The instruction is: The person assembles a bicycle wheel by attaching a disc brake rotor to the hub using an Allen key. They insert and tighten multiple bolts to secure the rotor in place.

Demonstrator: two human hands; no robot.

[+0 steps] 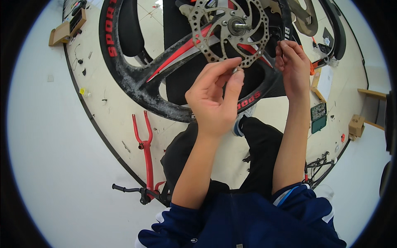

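Note:
A black bicycle wheel [142, 96] with red and white markings stretches across the upper middle. A drilled metal brake disc [225, 53] is bolted at its hub, with an axle [240, 27] sticking out of the centre. My left hand [213, 93] is just below the disc, thumb and forefinger pinched on a small metal piece [235, 70], too small to name. To the right of the disc, my right hand [293, 68] is closed at the lower end of a black tube [285, 20]. Its fingers partly hide what they grip.
A red fork [147, 159] with a black handlebar lies lower left. An opened cardboard box [62, 33] sits at the upper left. On the right are a green case [318, 118], a small carton [356, 125] and a dark bike frame [322, 167]. Small parts are scattered on the floor.

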